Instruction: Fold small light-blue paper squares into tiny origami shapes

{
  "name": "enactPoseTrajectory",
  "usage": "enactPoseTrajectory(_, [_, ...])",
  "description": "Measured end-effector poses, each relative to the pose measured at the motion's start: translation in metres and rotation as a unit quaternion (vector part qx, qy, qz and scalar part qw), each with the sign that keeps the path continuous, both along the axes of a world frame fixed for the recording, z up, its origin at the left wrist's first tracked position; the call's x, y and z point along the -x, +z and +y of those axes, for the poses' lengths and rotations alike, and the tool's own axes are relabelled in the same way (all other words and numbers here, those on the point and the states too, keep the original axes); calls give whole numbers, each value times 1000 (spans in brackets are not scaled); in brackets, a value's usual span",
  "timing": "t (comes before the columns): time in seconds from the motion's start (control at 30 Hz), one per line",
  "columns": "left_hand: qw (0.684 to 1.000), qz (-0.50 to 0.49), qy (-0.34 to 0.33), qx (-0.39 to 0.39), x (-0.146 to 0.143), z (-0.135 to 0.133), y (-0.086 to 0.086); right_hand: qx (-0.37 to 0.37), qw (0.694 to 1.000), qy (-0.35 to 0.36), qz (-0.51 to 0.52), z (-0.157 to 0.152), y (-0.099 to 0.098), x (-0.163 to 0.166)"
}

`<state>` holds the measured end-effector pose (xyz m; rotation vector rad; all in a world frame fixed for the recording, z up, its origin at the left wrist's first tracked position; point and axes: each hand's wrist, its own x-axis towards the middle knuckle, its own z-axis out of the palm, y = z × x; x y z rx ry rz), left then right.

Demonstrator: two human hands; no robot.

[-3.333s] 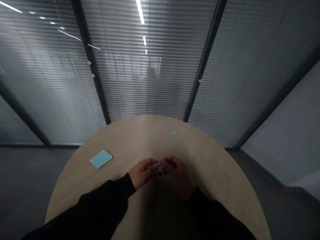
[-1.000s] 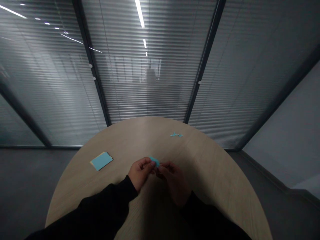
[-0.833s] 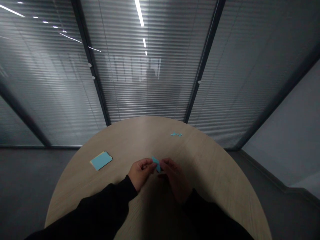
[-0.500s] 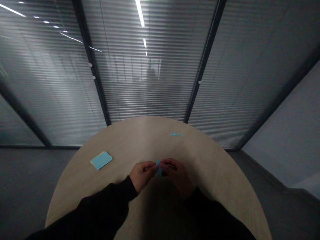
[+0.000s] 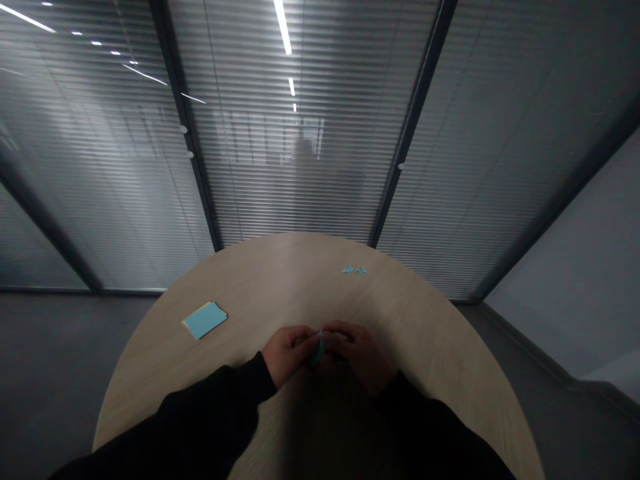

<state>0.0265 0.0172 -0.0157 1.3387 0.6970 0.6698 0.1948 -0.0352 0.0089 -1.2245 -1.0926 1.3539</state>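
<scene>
I find the left hand (image 5: pixel 287 357) and right hand (image 5: pixel 361 355) closed together, pinching a folded piece of light-blue paper (image 5: pixel 319 349) between them. The hands hide most of it, leaving only a narrow blue strip visible; I cannot make out its folds. Well ahead of the grip, a small folded blue paper figure (image 5: pixel 354 270) lies on the round wooden table (image 5: pixel 150 373). To the grip's left, apart from it, lies a stack of blue and yellow paper sheets (image 5: pixel 204 320).
</scene>
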Motion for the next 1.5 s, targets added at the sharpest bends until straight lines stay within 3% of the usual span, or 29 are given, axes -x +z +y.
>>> enactPoseTrajectory(0.37, [1000,-3,1,-29,-1,-3,4,-40,998,-10,-43,1,2,-1])
enactPoseTrajectory(0.83, [1000,-4,-2,-12,-4,-4,2,-55,998,9,0,2,-4,-1])
enactPoseTrajectory(1.17, [997,35,-1,-73,-1,-6,9,-61,998,-3,-27,1,-1,-1])
enactPoseTrajectory(1.5, [998,5,-6,-57,-1,-2,0,-52,997,-9,52,1,-3,0])
